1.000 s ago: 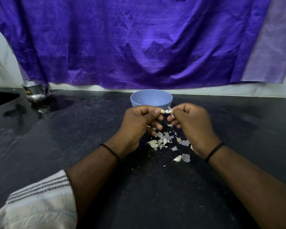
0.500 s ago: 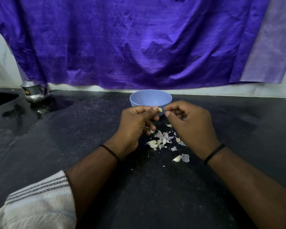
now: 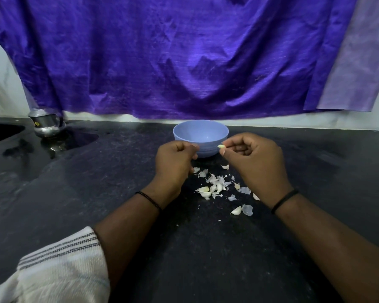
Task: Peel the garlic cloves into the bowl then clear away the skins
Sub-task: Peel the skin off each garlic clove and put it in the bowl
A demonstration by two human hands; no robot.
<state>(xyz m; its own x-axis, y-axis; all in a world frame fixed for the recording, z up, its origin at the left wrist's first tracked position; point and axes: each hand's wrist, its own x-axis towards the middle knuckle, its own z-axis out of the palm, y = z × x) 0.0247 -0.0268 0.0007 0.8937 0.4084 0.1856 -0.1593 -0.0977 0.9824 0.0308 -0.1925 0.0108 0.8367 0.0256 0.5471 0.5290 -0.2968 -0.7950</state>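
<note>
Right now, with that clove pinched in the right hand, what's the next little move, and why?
Probably carry the clove forward over the bowl and drop it in. The right hand pinches it bare-looking just beside the rim, and the left hand has let go of it.

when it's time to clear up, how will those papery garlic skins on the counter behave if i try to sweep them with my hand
The garlic skins look thin and curled, so probably very light and apt to scatter. Some may cling to the dark counter. The unpeeled cloves among them would likely roll instead.
</note>
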